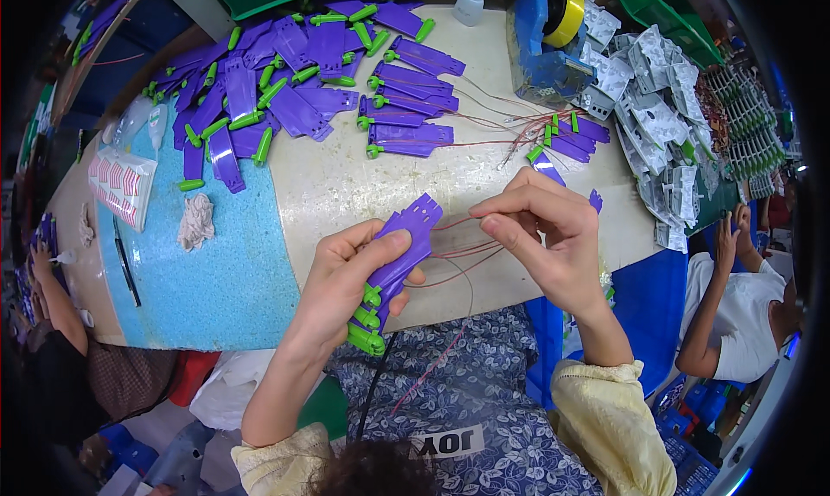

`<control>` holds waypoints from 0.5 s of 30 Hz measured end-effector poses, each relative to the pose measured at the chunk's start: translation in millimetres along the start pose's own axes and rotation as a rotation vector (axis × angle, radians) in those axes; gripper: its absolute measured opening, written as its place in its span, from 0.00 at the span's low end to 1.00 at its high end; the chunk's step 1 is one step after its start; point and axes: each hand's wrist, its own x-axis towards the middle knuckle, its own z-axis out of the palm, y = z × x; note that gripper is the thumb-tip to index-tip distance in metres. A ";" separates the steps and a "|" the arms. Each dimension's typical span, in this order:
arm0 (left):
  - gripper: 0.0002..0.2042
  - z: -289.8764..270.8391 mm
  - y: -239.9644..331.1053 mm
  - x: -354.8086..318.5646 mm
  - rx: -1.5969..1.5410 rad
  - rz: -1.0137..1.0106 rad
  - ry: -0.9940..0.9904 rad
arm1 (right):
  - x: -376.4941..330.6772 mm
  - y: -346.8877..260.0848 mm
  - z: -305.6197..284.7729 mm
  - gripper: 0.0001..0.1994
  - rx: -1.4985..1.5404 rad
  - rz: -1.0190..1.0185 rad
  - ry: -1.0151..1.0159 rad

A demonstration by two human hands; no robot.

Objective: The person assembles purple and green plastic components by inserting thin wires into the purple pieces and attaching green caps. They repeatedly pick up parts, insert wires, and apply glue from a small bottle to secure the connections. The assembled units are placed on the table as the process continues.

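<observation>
My left hand (pixel 341 267) is closed around a small stack of flat purple plastic pieces (pixel 406 241) with green cylindrical ends (pixel 367 338), held tilted over the table's near edge. Thin red wires (pixel 471 252) run out of the stack towards the right. Between thumb and forefinger, my right hand (pixel 553 236) pinches one reddish wire (pixel 454 225) near its end. Beyond my hands, several matching purple pieces (pixel 411 139) lie in a column, their wires trailing right. A few more purple pieces (pixel 571 143) rest just past my right hand.
A large heap of purple and green pieces (pixel 294 42) covers the back left. At the back right are a blue tape dispenser (pixel 536 55) and piled grey plastic housings (pixel 653 124). A blue mat (pixel 225 262), pen (pixel 126 261) and crumpled cloth (pixel 196 222) lie left. Other people sit at both sides.
</observation>
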 end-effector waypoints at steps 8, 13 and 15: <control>0.10 4.2 15.5 48.6 1.149 0.719 0.353 | 23.3 54.0 41.9 0.20 -0.339 -0.097 0.227; 0.07 -3.4 -13.4 -11.7 1.091 0.609 0.365 | -25.8 57.0 -23.4 0.17 -0.547 0.014 0.326; 0.06 -7.6 -19.2 -20.0 1.030 0.559 0.256 | -37.3 72.1 -39.9 0.13 -0.601 0.132 0.318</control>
